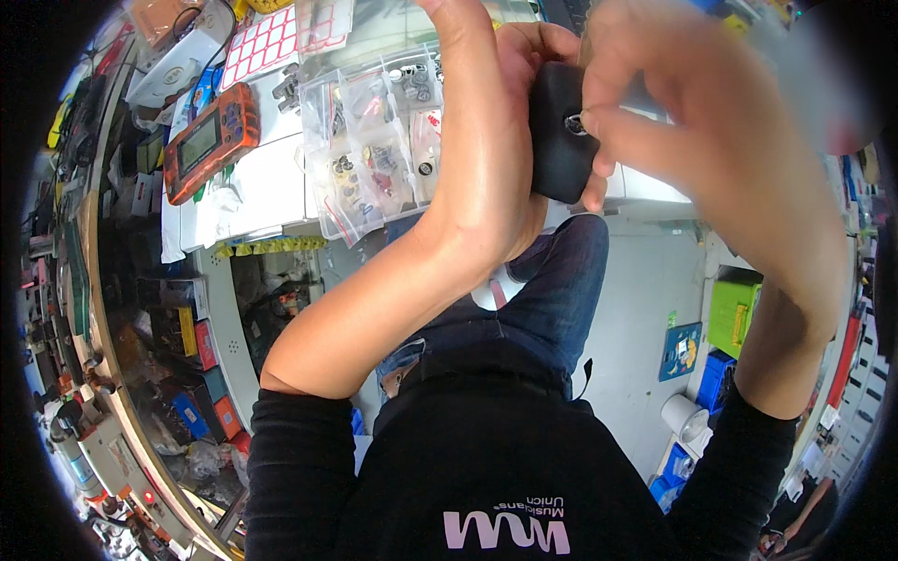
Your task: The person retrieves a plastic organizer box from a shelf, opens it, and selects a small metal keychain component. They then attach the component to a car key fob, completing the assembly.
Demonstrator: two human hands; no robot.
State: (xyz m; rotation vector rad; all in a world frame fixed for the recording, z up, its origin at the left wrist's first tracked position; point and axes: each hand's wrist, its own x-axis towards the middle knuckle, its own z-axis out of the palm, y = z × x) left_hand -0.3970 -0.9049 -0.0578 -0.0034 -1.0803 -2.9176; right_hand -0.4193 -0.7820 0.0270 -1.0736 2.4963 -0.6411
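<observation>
Held up close in my left hand (491, 122) is a smooth black car key fob (558, 159); the fingers curl behind it, and their tips show past its right edge. On the fob's face sits a small round silver emblem (574, 123). My right hand (687, 117), slightly blurred, is closed in a pinch, with thumb and forefinger tips against the emblem's right side. Behind my left forearm lies a clear divided plastic box (402, 117) with small round badges and little bags in its compartments.
An orange handheld device with a screen (210, 140) rests on the white counter (267, 182) at the left. Sheets with red-lined grids (262, 47) lie beyond it. Crowded shelves line the far left. A green bin (734, 313) and a white bucket (685, 418) stand low at the right.
</observation>
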